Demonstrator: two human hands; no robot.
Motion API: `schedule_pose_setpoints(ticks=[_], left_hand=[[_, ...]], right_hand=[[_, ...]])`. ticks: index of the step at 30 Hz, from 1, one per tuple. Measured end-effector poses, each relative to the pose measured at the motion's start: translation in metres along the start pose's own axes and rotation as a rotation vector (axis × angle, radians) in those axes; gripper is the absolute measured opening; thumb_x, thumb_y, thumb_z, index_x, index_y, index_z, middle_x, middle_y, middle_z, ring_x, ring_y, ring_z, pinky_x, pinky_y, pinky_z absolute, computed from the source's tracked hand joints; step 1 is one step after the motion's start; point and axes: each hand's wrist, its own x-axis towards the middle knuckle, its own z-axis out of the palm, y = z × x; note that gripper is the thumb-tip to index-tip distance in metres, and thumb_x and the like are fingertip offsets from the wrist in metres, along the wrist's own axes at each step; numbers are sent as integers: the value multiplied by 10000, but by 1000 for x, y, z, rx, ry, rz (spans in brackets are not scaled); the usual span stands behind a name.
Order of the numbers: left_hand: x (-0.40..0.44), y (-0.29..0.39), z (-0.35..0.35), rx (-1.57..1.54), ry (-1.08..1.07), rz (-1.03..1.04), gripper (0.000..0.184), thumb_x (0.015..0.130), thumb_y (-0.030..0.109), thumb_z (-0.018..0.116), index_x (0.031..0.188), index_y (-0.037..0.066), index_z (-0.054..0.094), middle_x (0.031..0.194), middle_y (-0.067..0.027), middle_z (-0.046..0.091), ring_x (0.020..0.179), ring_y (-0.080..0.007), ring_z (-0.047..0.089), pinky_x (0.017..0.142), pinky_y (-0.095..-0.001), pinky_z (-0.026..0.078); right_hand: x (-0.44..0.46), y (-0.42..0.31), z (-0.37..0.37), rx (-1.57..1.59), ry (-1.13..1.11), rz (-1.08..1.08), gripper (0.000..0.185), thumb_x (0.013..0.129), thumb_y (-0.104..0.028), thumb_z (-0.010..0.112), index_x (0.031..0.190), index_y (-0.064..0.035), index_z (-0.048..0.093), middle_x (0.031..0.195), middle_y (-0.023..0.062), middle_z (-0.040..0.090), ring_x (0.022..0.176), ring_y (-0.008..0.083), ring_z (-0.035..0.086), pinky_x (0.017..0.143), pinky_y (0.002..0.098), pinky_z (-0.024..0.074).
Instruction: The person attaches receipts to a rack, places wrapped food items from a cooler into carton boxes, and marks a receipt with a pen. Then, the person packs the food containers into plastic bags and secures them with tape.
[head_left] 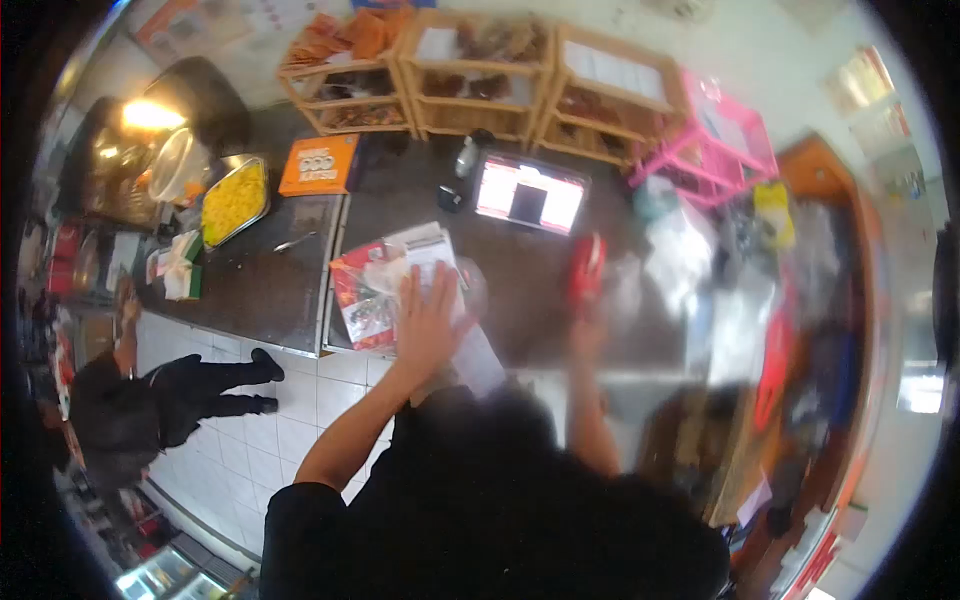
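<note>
My left hand (428, 315) lies flat with its fingers spread over a white paper slip (430, 250). Under the slip is a red and white printed packet (362, 300) at the counter's front edge. A long white strip of paper (478, 362) hangs from beside my palm toward my body. To the right, my right hand (586, 325) is smeared by motion. It grips a red stapler (588, 268), also blurred, held above the dark counter (520, 290) and apart from the packet.
A lit tablet (530, 192) stands behind my hands, before wooden racks (475, 75). Plastic bags (680, 245) and a pink rack (715, 140) are at right. Leftward are an orange box (318, 165) and a yellow-food tray (236, 203). Another person (120, 415) stands at left.
</note>
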Motion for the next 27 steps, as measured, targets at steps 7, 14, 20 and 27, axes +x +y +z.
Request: schedule_pose_setpoints(ticks=[7, 14, 20, 27], left_hand=[[-5, 19, -10, -17, -17, -139, 796, 819, 451, 676, 1449, 43, 412, 1545, -156, 317, 1409, -483, 241, 1152, -575, 200], [-17, 20, -1, -58, -86, -192, 808, 799, 450, 687, 1467, 104, 392, 1542, -114, 321, 1416, -442, 248, 1147, -556, 223], [-27, 14, 21, 74, -51, -110, 843, 788, 426, 693, 1501, 150, 339, 1555, -79, 300, 1435, -392, 241, 1145, -577, 203], [-97, 20, 54, 68, -384, 97, 784, 796, 236, 656, 1509, 188, 332, 1567, -61, 289, 1449, -271, 253, 1125, -611, 208]], right_hand=[[-28, -138, 120, 783, -929, -291, 201, 838, -122, 713, 975, 26, 724, 1398, 121, 501, 1241, 216, 506, 1014, 325, 393], [-36, -155, 173, 468, -912, -165, 209, 791, -122, 740, 921, 41, 732, 1413, 138, 489, 1208, 221, 531, 976, 329, 416], [-5, -145, 223, 173, -777, -204, 391, 711, -156, 789, 1022, 30, 643, 1157, 120, 608, 1035, 225, 601, 859, 340, 481], [46, -151, 135, 176, -301, -721, 288, 807, -208, 737, 1012, -39, 626, 1037, 142, 625, 981, 291, 614, 895, 389, 479]])
